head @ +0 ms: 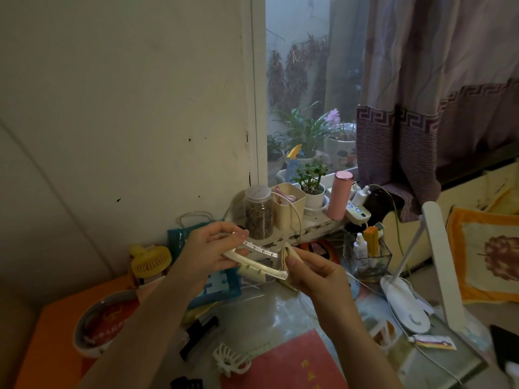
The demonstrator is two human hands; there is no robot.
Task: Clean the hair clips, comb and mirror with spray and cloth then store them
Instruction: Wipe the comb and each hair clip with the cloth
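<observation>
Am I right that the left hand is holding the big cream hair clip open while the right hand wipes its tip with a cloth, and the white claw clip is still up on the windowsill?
Not quite. The head view shows the left hand holding the cream hair clip and the right hand wiping it with the cloth, but the white claw clip lies on the desk, beside the red booklet.

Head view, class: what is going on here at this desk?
A person holds a large cream hair clip up over the desk. The left hand grips one end, and the right hand pinches a small cloth against the other end, seemingly wiping it. A white claw clip lies on the desk below.
</observation>
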